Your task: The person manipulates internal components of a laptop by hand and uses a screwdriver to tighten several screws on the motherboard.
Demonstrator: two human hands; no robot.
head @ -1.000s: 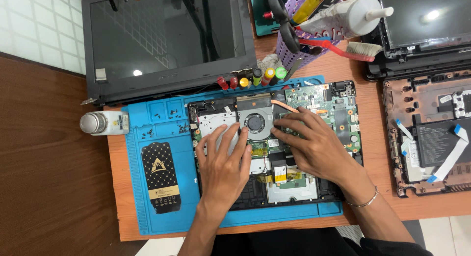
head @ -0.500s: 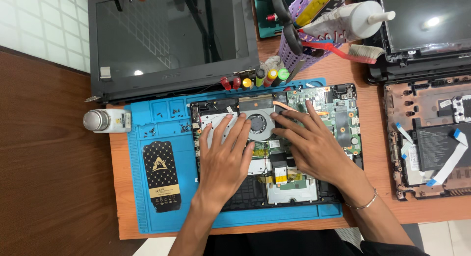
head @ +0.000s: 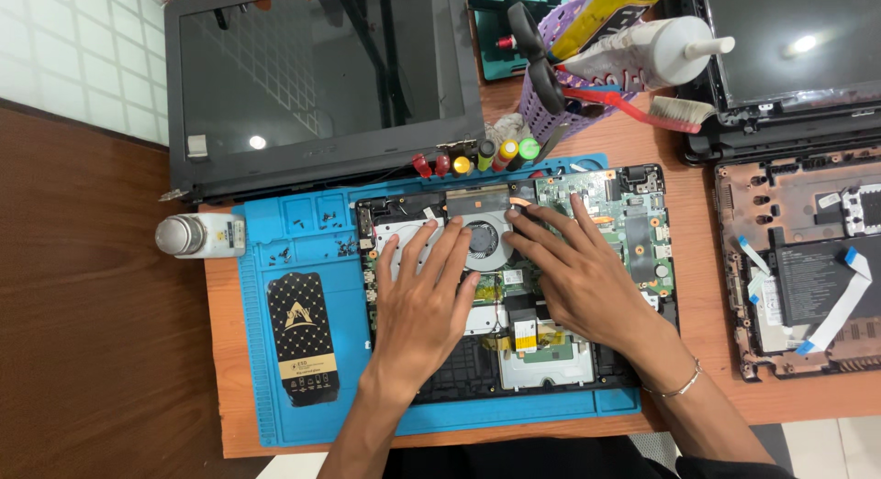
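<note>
An opened laptop base (head: 633, 213) with its green circuit board, round cooling fan (head: 480, 238) and copper heat pipe lies on a blue work mat (head: 303, 222). My left hand (head: 424, 300) rests flat on the base's left half, fingers spread, fingertips beside the fan. My right hand (head: 574, 277) lies flat on the middle of the board, fingers spread, fingertips near the heat pipe right of the fan. Neither hand holds anything. A thin bracelet sits on my right wrist.
A detached dark screen lid (head: 321, 84) lies behind the mat. Coloured screwdriver handles (head: 477, 158) line the mat's top edge, loose screws (head: 312, 245) at its left. A white bottle (head: 197, 234), a black card (head: 301, 337), a purple tool basket (head: 560, 94) and another dismantled laptop (head: 798, 268) surround it.
Both hands have slid slightly up the laptop base toward the fan, staying flat with fingers spread. The view has shifted a little.
</note>
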